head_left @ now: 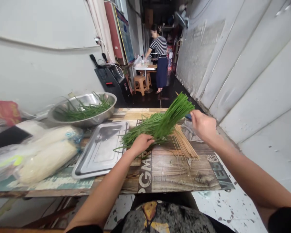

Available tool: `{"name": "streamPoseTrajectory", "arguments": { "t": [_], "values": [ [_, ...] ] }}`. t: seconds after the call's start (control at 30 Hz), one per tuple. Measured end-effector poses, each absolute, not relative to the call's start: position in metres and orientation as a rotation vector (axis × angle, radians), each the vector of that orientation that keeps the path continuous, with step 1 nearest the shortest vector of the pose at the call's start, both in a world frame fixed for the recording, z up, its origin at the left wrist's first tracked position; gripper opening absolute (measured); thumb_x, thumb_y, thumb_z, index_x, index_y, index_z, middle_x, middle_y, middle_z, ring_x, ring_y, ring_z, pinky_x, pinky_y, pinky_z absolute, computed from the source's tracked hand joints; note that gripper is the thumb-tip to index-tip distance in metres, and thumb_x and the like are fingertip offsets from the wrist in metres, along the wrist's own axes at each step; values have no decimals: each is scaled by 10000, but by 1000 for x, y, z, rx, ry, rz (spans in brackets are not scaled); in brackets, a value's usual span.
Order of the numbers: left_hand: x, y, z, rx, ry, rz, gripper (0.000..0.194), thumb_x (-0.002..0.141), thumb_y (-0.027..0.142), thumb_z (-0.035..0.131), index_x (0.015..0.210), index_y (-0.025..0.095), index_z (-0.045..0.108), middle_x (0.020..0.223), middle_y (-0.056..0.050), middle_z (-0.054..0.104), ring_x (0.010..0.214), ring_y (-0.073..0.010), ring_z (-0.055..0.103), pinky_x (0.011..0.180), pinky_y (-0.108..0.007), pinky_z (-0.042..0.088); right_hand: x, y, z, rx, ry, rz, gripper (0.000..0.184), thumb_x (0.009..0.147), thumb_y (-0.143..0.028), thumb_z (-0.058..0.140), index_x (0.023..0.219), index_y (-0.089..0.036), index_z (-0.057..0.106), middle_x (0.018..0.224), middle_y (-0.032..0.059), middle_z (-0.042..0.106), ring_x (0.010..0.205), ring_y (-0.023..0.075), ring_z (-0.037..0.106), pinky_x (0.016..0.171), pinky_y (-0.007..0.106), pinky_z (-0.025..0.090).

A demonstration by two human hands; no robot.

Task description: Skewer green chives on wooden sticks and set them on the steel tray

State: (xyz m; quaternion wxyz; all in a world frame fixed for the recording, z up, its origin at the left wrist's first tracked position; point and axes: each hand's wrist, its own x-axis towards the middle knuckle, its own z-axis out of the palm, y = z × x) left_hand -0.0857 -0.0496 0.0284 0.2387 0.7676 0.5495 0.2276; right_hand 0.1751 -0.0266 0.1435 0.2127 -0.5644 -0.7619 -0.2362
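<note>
My right hand (205, 126) is closed at the right end of a raised, fanned-out row of green chives (176, 113). A thin stick tip shows at the far end of that row, in line with my fingers, so the chives appear threaded on a skewer. My left hand (142, 144) is closed at the front edge of the loose chives (138, 129) lying on the table; its fingertips are partly hidden among them. Beside the chives, under the raised row, lies a spread bundle of bamboo skewers (185, 142).
An oblong metal tray (102, 149) lies left of the chives. Behind it stands a steel bowl (87, 121) holding more chives. Plastic-wrapped pale bundles (48, 155) fill the table's left side. Crumpled clear plastic (191, 131) lies near my right hand. A person (160, 58) stands at a far table.
</note>
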Motion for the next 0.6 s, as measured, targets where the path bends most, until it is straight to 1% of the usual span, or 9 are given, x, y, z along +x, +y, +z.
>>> {"name": "streamPoseTrajectory", "arguments": {
  "t": [0.07, 0.17, 0.23, 0.27, 0.33, 0.4, 0.43, 0.53, 0.6],
  "values": [
    [-96, -64, 37, 2048, 1609, 760, 374, 809, 434, 485, 1031, 179, 644, 1039, -83, 668, 1004, -220, 595, 891, -321, 424, 167, -28, 165, -1493, -2147, -753, 456, 955, -354, 216, 917, -145, 619, 665, 63, 628, 574, 136, 523, 495, 249, 201],
    [-114, -75, 60, 1894, 1688, 1090, 735, 713, 518, 601, 1341, 200, 391, 1346, -115, 468, 1240, -256, 429, 1033, -376, 320, 149, -36, 190, -1370, -2197, -854, 451, 958, -362, 215, 898, -163, 615, 647, 45, 618, 571, 127, 516, 489, 253, 185],
    [-125, -76, 77, 1809, 1618, 1280, 956, 642, 527, 671, 1419, 219, 207, 1422, -133, 356, 1290, -271, 360, 1050, -402, 301, 134, -44, 200, -1293, -2250, -867, 431, 957, -363, 229, 890, -170, 608, 662, 34, 620, 579, 123, 517, 492, 249, 198],
    [-129, -74, 85, 1780, 1553, 1364, 1016, 624, 521, 690, 1431, 225, 148, 1438, -142, 322, 1304, -271, 337, 1051, -407, 301, 125, -48, 204, -1254, -2288, -856, 424, 956, -366, 235, 885, -173, 605, 675, 31, 623, 587, 123, 520, 496, 245, 212],
    [-135, -70, 99, 1728, 1384, 1508, 1083, 583, 508, 725, 1431, 219, 116, 1439, -152, 314, 1314, -263, 319, 1055, -398, 302, 106, -57, 207, -1178, -2365, -811, 406, 951, -373, 253, 884, -179, 604, 705, 28, 629, 613, 126, 533, 509, 238, 246],
    [-139, -70, 106, 1674, 1160, 1535, 1053, 584, 502, 727, 1419, 207, 156, 1418, -151, 352, 1296, -256, 351, 1043, -379, 327, 87, -65, 206, -1112, -2408, -734, 374, 944, -373, 281, 896, -187, 602, 740, 24, 636, 647, 133, 553, 529, 233, 280],
    [-141, -73, 106, 1634, 1060, 1506, 1017, 576, 507, 732, 1398, 194, 222, 1385, -150, 401, 1263, -264, 395, 1022, -377, 354, 77, -68, 204, -1084, -2419, -675, 358, 940, -371, 293, 907, -191, 601, 755, 24, 640, 660, 135, 561, 542, 231, 298],
    [-146, -93, 97, 1399, 771, 1342, 782, 595, 560, 693, 1219, 138, 482, 1207, -154, 565, 1088, -286, 546, 891, -379, 458, 47, -74, 193, -1024, -2418, -434, 327, 928, -360, 320, 923, -193, 600, 768, 26, 645, 657, 135, 572, 575, 228, 341],
    [-156, -112, 85, 1220, 624, 1216, 619, 646, 544, 659, 1088, 121, 565, 1107, -163, 609, 962, -264, 602, 783, -356, 497, 26, -75, 181, -1001, -2400, -249, 311, 917, -343, 341, 880, -186, 607, 723, 22, 636, 612, 127, 558, 577, 225, 352]
  ]
}}
